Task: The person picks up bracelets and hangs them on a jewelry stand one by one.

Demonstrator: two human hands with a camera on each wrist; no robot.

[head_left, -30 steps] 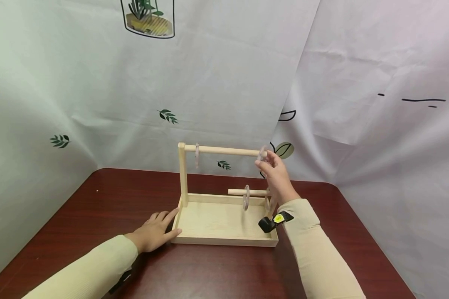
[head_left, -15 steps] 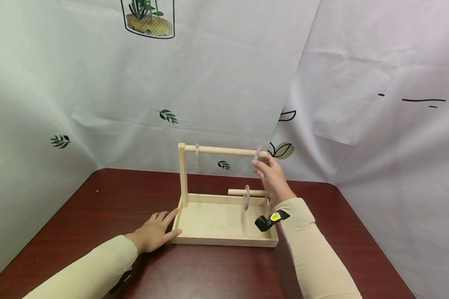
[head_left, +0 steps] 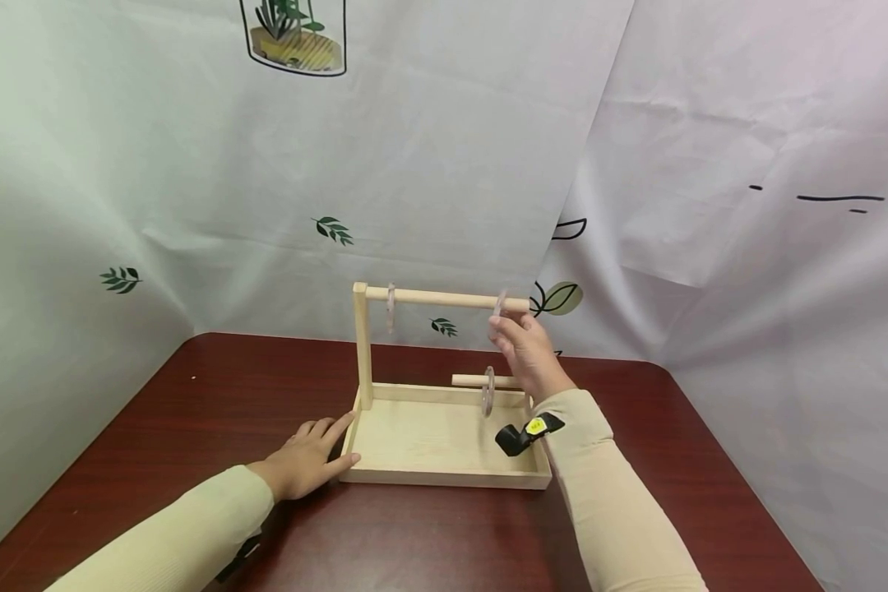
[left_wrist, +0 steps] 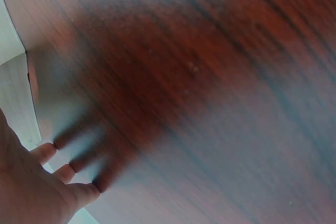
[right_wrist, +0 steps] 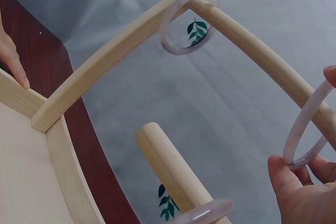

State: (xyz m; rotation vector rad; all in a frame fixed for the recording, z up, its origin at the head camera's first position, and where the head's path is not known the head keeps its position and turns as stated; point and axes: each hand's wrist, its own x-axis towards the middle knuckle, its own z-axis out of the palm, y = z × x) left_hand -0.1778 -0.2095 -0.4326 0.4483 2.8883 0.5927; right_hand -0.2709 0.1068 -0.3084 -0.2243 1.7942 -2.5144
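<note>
My right hand [head_left: 530, 349] pinches a pale translucent bangle [right_wrist: 300, 124] between thumb and fingers. This bangle encircles the upper rod [head_left: 444, 298] of a light wooden stand, a little in from the rod's free right end. A second bangle [head_left: 390, 311] hangs near the left post [head_left: 363, 353]. On the shorter lower rod [head_left: 468, 380] hangs another bangle [right_wrist: 205, 212]. The right end of that rod is hidden behind my right hand. My left hand [head_left: 303, 460] rests spread at the left edge of the stand's wooden tray base [head_left: 444, 478], fingertips touching its side.
The stand sits on a dark red-brown wooden table [head_left: 259, 378]. Behind and beside it hangs a white cloth [head_left: 444, 164] printed with leaves. A black wrist camera [head_left: 518, 438] on my right arm overlaps the tray's right side in the head view.
My right hand has moved left with the bangle, which has slid along the upper rod away from its free end. The left hand has stayed in place.
</note>
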